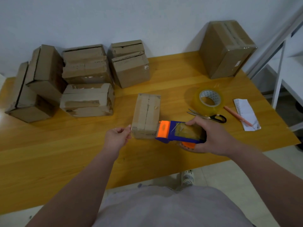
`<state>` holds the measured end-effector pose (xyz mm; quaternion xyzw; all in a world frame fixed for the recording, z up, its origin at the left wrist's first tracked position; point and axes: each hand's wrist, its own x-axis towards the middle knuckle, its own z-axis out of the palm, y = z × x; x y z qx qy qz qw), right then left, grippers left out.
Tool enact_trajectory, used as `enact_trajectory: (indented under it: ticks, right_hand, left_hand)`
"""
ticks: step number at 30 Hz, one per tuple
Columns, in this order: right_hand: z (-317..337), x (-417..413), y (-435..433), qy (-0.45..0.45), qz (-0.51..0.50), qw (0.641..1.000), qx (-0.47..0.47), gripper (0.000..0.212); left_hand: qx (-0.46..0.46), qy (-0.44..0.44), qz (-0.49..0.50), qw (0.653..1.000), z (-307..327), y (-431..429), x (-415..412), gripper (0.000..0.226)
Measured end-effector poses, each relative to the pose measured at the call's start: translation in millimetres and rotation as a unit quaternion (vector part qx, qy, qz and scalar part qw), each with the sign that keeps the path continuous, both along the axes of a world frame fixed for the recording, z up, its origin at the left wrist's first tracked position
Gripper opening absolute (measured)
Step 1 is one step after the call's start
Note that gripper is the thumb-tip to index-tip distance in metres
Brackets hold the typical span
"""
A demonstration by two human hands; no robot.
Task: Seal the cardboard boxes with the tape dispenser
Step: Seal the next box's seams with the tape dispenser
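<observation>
Right hand [211, 136] fingers curled round tape dispenser [180, 133]; left hand [117, 136] fingers pinched clear tape end [132, 130] beside small box [146, 112].

Boxes [86, 66] are showing matt, scuffed cardboard, table [65, 153] is showing smooth, faintly shiny wood, dispenser [178, 133] is looking like hard plastic, tape roll [197, 102] is gleaming glossy, scissors [199, 114] are showing metal blades.

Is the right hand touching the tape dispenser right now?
Touching. The head view shows the right hand wrapped round the blue and orange tape dispenser, thumb on its top, fingers curled beneath.
</observation>
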<state>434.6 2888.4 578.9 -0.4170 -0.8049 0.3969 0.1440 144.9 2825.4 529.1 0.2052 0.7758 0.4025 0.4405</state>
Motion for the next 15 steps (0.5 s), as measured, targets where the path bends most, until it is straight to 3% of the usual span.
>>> enact_trajectory:
  ticks: [4, 7, 8, 11, 15]
  right_hand:
    - [-6, 1, -2, -0.004, 0.000, 1.000, -0.018, 0.061]
    - [-8, 0, -5, -0.013, 0.002, 1.000, -0.017, 0.063]
    - [-9, -1, -6, -0.015, 0.000, 1.000, -0.017, 0.063]
    - [-12, -5, -7, -0.020, -0.001, 1.000, -0.013, 0.062]
    - [-20, -11, -13, -0.024, 0.001, 1.000, -0.005, 0.062]
  left_hand:
    - [-0.059, 0.058, -0.081, 0.993, -2, -2, -7, 0.030]
    - [-0.006, 0.143, -0.065, 0.988, 0, -9, -8, 0.026]
    - [0.032, 0.133, -0.039, 0.990, 3, -10, -6, 0.026]
    - [0.109, -0.016, -0.013, 0.994, 14, -13, 8, 0.045]
    - [0.084, -0.085, -0.049, 0.992, 8, -18, 14, 0.058]
